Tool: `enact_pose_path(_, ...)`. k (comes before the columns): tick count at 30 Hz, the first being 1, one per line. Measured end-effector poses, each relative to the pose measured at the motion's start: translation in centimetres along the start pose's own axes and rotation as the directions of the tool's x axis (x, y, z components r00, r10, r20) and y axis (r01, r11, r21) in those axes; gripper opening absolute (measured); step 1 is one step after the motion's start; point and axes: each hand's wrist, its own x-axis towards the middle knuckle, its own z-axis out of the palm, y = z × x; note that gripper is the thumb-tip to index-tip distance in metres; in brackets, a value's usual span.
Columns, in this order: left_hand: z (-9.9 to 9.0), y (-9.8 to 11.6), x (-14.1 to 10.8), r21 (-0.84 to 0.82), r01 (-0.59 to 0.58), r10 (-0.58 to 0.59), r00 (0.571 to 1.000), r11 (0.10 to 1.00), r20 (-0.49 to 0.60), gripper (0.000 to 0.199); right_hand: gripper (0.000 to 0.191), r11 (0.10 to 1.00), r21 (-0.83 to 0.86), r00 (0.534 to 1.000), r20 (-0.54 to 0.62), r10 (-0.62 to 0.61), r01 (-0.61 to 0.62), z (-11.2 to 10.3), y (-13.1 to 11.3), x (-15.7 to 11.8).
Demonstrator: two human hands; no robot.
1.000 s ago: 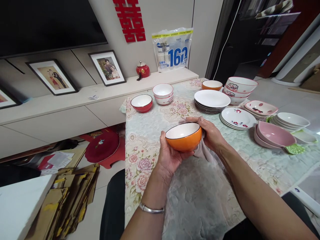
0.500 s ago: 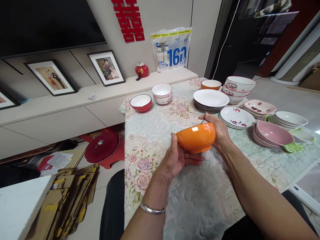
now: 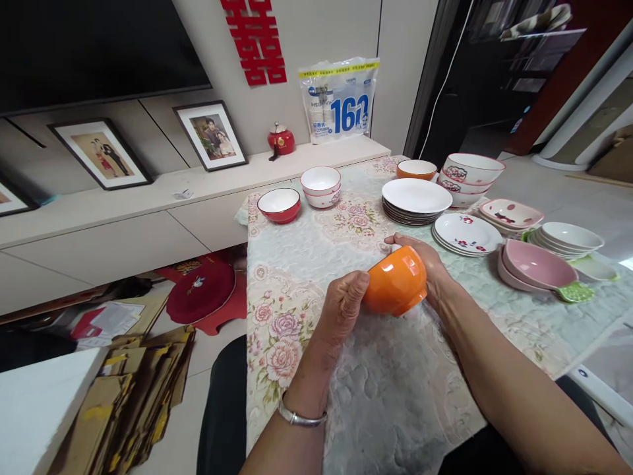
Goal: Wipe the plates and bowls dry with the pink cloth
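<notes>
An orange bowl [image 3: 395, 282] is tilted above the near part of the cloth-covered table, its outside toward me. My left hand [image 3: 345, 300] grips its left side, thumb near the rim and the other fingers mostly hidden. On the far right side of the bowl, my right hand [image 3: 426, 264] holds it, with fingertips showing behind the rim. Something small and white shows by those fingertips, too little to name. Beyond the bowl stand a stack of large white plates [image 3: 417, 196] and a stack of flowered plates [image 3: 467, 233].
A red bowl [image 3: 279, 206] and stacked white bowls [image 3: 321, 187] stand at the table's back left. At the right are another orange bowl [image 3: 416, 169], tall patterned bowls [image 3: 472, 173], strawberry-patterned dishes [image 3: 511, 214], pink bowls [image 3: 540, 265] and small white bowls [image 3: 571, 236].
The orange bowl has turned and tilted further between my hands. My left hand has moved up along its left side, and its lower fingers are now hidden.
</notes>
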Motion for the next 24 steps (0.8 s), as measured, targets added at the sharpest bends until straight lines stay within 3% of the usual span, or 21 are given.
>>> enact_pose_path(4, 0.9, -0.5, 0.1, -0.055, -0.073, 0.068, 0.995, 0.996, -0.078, 0.038, 0.025, 0.999, 0.019, 0.994, -0.103, -0.027, 0.029, 0.7, -0.1, -0.5)
enact_pose_path(7, 1.2, -0.6, 0.4, -0.117, -0.089, 0.072, 0.987, 0.989, -0.141, 0.038, 0.033, 0.986, -0.064, 0.975, -0.149, -0.165, 0.157, 1.2, -0.3, -1.3)
enact_pose_path(13, 1.4, 0.0, 0.4, -0.201, -0.099, 0.041, 0.962, 0.975, -0.272, 0.035, 0.036, 0.855, -0.166, 0.857, -0.081, -0.508, 0.491, 2.1, -1.8, -3.7)
enact_pose_path(15, 1.6, 0.2, 0.4, -0.240, -0.096, 0.020, 0.953, 0.966, -0.303, 0.036, 0.032, 0.767, -0.242, 0.788, -0.013, -0.615, 0.594, 2.4, -2.3, -4.4)
enact_pose_path(16, 1.7, 0.3, 0.4, -0.258, -0.098, 0.010, 0.946, 0.961, -0.323, 0.036, 0.029, 0.692, -0.303, 0.732, 0.027, -0.681, 0.655, 2.7, -2.5, -4.7)
enact_pose_path(20, 1.6, 0.5, 0.6, -0.317, -0.123, 0.001, 0.933, 0.940, -0.361, 0.035, 0.028, 0.328, -0.462, 0.456, 0.198, -0.868, 0.824, 3.8, -3.0, -5.7)
enact_pose_path(22, 1.5, 0.5, 0.7, -0.332, -0.129, 0.007, 0.938, 0.934, -0.346, 0.035, 0.036, 0.217, -0.456, 0.374, 0.287, -0.882, 0.863, 4.5, -2.9, -6.2)
enact_pose_path(24, 1.5, 0.5, 0.8, -0.326, -0.128, 0.006, 0.937, 0.937, -0.350, 0.032, 0.040, 0.156, -0.435, 0.338, 0.381, -0.861, 0.887, 4.9, -2.7, -6.3)
